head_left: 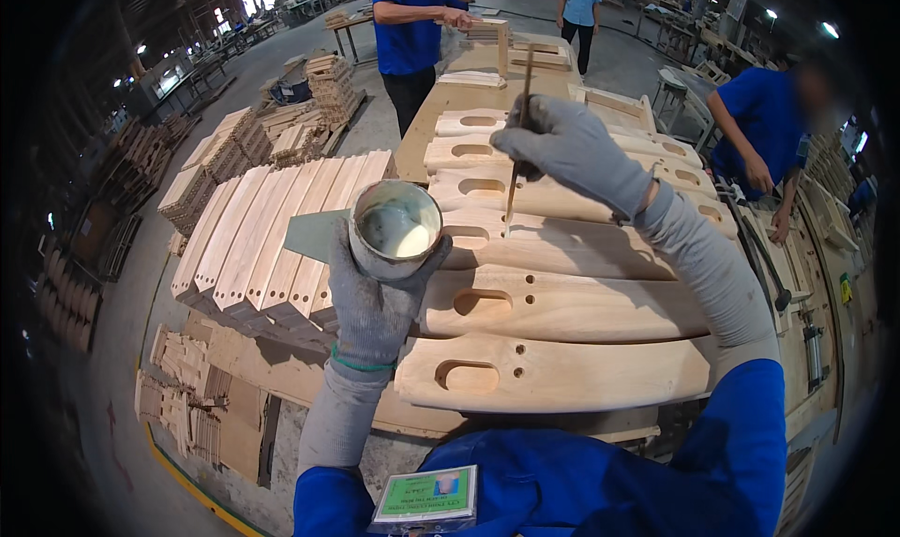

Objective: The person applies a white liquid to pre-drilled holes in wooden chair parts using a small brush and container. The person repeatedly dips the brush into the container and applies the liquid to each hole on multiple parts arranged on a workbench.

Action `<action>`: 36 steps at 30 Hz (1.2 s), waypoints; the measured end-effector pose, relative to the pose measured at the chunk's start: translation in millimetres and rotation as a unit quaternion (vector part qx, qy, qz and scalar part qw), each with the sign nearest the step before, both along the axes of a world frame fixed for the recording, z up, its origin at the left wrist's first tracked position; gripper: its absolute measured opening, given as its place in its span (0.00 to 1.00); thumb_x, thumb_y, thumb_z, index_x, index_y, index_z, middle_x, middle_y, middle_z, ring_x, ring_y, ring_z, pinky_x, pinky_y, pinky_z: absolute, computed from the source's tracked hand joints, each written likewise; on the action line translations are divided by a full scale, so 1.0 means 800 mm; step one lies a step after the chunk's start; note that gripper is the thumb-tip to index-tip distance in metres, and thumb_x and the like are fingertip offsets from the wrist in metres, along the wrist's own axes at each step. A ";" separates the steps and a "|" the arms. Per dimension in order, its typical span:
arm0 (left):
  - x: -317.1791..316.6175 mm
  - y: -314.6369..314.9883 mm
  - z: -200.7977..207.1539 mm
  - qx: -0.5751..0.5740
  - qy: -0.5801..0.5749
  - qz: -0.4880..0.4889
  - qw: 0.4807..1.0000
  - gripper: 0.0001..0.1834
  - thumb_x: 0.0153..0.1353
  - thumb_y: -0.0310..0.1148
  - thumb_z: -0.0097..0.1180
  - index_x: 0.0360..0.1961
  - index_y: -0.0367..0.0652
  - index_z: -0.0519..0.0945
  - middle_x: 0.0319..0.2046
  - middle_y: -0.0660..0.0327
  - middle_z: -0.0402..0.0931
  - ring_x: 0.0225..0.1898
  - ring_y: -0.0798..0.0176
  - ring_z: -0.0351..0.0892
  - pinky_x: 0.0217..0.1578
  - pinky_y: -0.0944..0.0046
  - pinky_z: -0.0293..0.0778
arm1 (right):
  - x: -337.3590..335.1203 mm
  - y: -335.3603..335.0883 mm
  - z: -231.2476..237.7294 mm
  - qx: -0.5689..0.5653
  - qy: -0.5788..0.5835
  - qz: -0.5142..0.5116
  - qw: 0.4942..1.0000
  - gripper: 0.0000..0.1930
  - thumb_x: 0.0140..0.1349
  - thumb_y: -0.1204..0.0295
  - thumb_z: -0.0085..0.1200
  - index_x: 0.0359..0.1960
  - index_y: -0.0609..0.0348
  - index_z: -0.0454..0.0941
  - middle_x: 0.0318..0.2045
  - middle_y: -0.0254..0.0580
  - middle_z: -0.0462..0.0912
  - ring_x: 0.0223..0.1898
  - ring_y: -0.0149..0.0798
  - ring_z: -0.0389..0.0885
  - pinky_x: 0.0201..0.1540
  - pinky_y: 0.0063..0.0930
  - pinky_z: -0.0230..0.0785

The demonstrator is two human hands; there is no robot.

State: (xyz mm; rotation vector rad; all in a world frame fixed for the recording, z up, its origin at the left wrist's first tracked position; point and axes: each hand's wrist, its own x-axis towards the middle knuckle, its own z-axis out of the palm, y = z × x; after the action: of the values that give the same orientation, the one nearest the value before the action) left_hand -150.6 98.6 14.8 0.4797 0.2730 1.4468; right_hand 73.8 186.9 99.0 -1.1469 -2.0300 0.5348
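Note:
Grey-gloved, my left hand (368, 302) is closed around a round cup (380, 267) with white, glue-like liquid inside. A flat grey-green piece (314, 237) sticks out to the left beside the cup; whether my hand also holds it I cannot tell. My right hand (577, 148), gloved too, pinches a thin stick-like brush (512, 199) held nearly upright. Its pale lower tip is at a small hole in one wooden board (572, 246), though contact is hard to tell. Nearer me lie more boards, including the front one (600, 373), each with an oval slot and two small round holes.
A stack of long boards with drilled ends (272, 223) stands to the left. Across the table (412, 152), a co-worker in blue (408, 45) handles a wooden frame (503, 49). Another person (764, 115) works at the right. Wood pieces (192, 382) lie low at the left.

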 end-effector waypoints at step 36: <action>0.000 -0.032 0.020 0.237 0.442 0.250 0.829 0.35 0.56 0.33 0.58 0.59 0.33 0.54 0.53 0.49 0.64 0.55 0.54 0.67 0.59 0.55 0.62 | -0.002 -0.077 0.047 -0.077 0.208 0.107 0.969 0.11 0.60 0.68 0.55 0.35 0.65 0.75 0.26 0.43 0.80 0.27 0.32 0.81 0.33 0.22 0.77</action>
State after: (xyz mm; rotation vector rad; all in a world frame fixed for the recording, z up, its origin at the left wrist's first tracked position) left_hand -150.3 72.6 30.5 1.5910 0.8328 1.7154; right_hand 72.2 125.5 136.9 -0.8174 -1.7734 0.9701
